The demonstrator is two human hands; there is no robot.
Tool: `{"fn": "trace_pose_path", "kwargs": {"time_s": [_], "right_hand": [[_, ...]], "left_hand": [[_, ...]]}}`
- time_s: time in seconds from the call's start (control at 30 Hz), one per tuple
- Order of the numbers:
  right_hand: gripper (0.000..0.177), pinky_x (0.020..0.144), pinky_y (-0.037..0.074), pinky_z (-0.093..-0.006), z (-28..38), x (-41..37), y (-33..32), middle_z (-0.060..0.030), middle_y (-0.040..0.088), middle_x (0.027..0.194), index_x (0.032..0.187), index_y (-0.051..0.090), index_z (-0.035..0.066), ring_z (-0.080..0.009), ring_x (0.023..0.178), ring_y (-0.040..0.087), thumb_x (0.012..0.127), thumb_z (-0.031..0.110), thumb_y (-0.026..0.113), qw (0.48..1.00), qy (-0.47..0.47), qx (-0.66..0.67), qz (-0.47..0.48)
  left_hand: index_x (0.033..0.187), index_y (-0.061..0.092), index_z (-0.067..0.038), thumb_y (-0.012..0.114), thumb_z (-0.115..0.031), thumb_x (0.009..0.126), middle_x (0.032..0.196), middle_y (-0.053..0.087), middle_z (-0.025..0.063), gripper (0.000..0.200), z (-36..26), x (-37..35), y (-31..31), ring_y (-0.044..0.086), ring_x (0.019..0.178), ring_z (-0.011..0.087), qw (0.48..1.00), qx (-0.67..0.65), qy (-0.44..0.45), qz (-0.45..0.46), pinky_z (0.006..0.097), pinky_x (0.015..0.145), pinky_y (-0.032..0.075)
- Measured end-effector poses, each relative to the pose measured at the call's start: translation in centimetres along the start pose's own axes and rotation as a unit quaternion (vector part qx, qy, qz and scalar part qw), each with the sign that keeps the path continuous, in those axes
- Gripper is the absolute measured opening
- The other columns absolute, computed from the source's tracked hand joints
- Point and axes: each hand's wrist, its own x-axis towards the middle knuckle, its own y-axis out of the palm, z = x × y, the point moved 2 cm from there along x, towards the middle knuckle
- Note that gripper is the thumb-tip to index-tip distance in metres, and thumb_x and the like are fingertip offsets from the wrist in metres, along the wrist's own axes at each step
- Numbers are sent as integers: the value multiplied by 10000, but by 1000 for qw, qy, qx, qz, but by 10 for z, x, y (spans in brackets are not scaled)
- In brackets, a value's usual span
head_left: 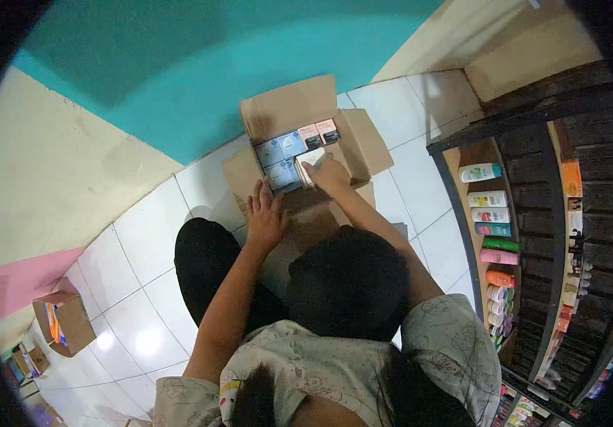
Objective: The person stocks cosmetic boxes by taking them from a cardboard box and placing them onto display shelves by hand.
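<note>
In front of me on the floor stands an open cardboard box (289, 96) with its flaps folded out. Inside it, on the left, sit several light blue small boxes (280, 173). Two pink-and-white small boxes (318, 133) fill the far right corner. My right hand (329, 175) reaches into the box with its fingers closed on a white small box (309, 158), beside the blue ones. My left hand (265, 213) rests on the near left edge of the carton, fingers spread and holding nothing.
A dark shelf rack (456, 199) on the right holds several bottles, among them a white bottle with a teal cap (480, 172). Another cardboard box (72, 324) stands on the white tiled floor (139, 267) to the left. The teal wall (200, 78) rises behind the carton.
</note>
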Motion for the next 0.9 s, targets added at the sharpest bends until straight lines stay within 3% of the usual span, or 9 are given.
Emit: {"fn": "trace_pose_path", "kwargs": {"time_s": [0.1,0.2,0.4,0.5,0.6,0.7,0.8,0.9], "right_hand": [[864,826,501,-443,-8,7,10,-322,602,1030,1152,451,-134,-419,965,618,768,621,621,998,-40,0,-52],[876,825,500,-445,-6,7,15,-309,609,1018,1111,479,-151,-415,949,623,758,638,622,994,-81,4,-72],[903,859,488,-439,-7,0,8,-309,608,1028,1156,502,-119,-405,987,613,729,667,628,996,-61,12,-71],[923,913,469,-447,-25,16,17,-276,576,1149,1340,378,-53,-410,1074,573,712,528,726,995,-54,75,-22],[1003,933,457,-445,-40,19,22,-291,553,1176,1435,233,-6,-410,1100,559,676,342,790,956,-168,239,14],[1181,934,459,-404,-41,11,6,-278,533,1237,1481,34,53,-404,1117,551,620,187,832,970,-232,10,71],[1199,914,466,-422,-22,-1,1,-248,543,1224,1496,-3,142,-403,1101,558,612,152,807,990,-128,-41,31],[1182,888,473,-440,-12,5,5,-250,552,1182,1496,-25,144,-391,1082,566,639,141,789,987,-141,-75,33]], "left_hand": [[1297,497,-79,559,-222,857,1515,160,216,467,-1,0,-1,154,1401,408,1000,9,-5,8,608,1076,214],[1297,496,-78,567,-221,850,1524,143,211,475,-2,-1,-3,144,1405,407,1000,2,-4,8,602,1082,206],[1302,492,-73,585,-225,835,1534,125,200,499,-1,0,-4,129,1411,406,1000,-4,-6,22,592,1090,199],[1297,495,-72,588,-225,831,1532,130,201,499,-1,0,-5,131,1409,408,1000,-5,-9,23,592,1091,197],[1289,503,-73,585,-220,830,1527,140,204,488,2,0,2,141,1405,411,1000,-7,1,2,594,1090,200],[1283,508,-75,574,-218,836,1524,149,206,474,3,0,3,150,1401,413,1000,-6,-4,4,596,1086,207],[1281,509,-76,562,-223,846,1523,152,205,462,1,-2,0,153,1401,413,1000,-7,-2,5,597,1087,207],[1277,514,-78,556,-223,848,1526,146,199,454,4,0,6,149,1403,408,1000,1,-2,1,595,1089,202]]}}
